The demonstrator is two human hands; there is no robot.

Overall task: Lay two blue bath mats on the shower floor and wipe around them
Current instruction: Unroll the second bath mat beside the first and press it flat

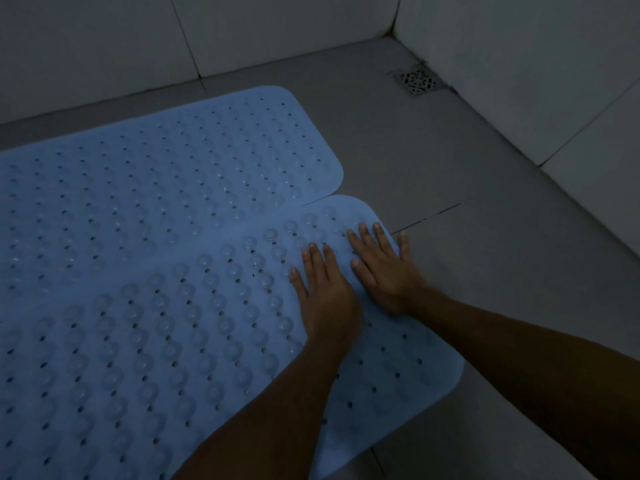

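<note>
No object is gripped by either hand: the left hand (323, 289) is laid palm down on the near blue mat (145, 341) with its fingers straight and slightly spread, and the right hand (379, 268) is laid flat just beside it, fingers likewise extended, near the mat's far right corner. The little finger of the right hand reaches over the mat's edge onto the shower floor (450, 161). The two hands lie close together, the right slightly ahead of the left, and both forearms enter from the lower right.

From left to right, the following are shown. The far blue mat (156, 174) is spread flat on the floor at upper left, alongside the rear tiled wall (104, 46); its surface is marked with rows of small holes and low bumps. The near blue mat occupies the lower left and centre, and its surface is covered with raised round suction cups and holes. The two mats meet along a seam running up towards the right, where their rounded corners touch; whether one edge overlaps the other cannot be told. Right of the mats, bare grey floor tile with a dark grout line is seen. A square metal drain grate (418, 81) is set in the floor at the far right corner, well apart from both mats, where the rear wall meets the right tiled wall (554, 81).
</note>
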